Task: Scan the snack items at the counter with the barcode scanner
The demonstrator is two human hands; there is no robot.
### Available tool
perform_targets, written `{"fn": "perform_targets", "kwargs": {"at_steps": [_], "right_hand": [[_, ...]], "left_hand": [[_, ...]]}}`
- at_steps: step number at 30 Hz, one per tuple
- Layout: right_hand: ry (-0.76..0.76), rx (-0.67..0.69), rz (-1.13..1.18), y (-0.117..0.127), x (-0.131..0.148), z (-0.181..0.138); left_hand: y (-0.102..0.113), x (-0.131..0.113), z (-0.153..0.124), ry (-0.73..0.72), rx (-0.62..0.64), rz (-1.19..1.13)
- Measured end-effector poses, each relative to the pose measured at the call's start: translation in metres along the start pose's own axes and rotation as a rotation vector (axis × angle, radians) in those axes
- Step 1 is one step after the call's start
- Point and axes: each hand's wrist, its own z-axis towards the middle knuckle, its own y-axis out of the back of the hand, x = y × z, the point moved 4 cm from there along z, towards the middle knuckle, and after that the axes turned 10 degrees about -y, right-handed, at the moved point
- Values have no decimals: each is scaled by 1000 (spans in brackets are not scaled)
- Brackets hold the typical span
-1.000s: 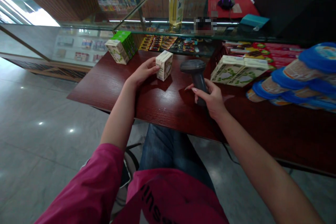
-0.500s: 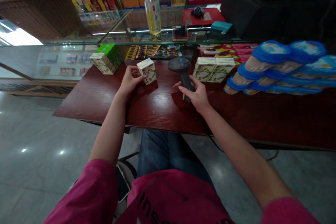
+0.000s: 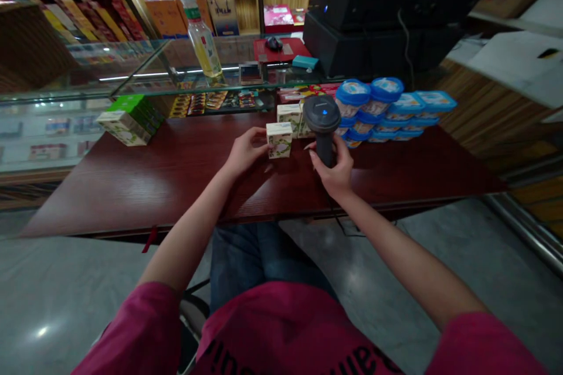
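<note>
My left hand (image 3: 245,151) grips a small white carton with a green print (image 3: 279,140), held just above the dark red wooden table (image 3: 145,170). My right hand (image 3: 335,171) is wrapped round the handle of a black handheld scanner (image 3: 322,123), whose head with a blue light sits right beside the carton. Two similar cartons (image 3: 291,117) stand just behind the one I hold.
A row of blue-lidded tubs (image 3: 387,108) lies at the table's right. A green and white stack of cartons (image 3: 129,120) sits at the left. Behind is a glass counter (image 3: 145,70) with a bottle (image 3: 202,38), a mouse (image 3: 273,43) and a black register (image 3: 378,29).
My left hand has carried the carton to the right, close to the scanner. My right hand has raised the scanner upright. The view has swung right and up.
</note>
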Motion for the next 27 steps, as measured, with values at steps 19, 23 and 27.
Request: {"fn": "perform_targets", "kwargs": {"at_steps": [19, 23, 27], "right_hand": [[58, -267, -137, 49, -12, -7], [16, -250, -107, 48, -9, -7], [-3, -265, -131, 45, -6, -8]], "left_hand": [[-98, -23, 22, 62, -55, 471], [-103, -11, 28, 17, -26, 370], [-106, 1, 33, -19, -31, 307]]}}
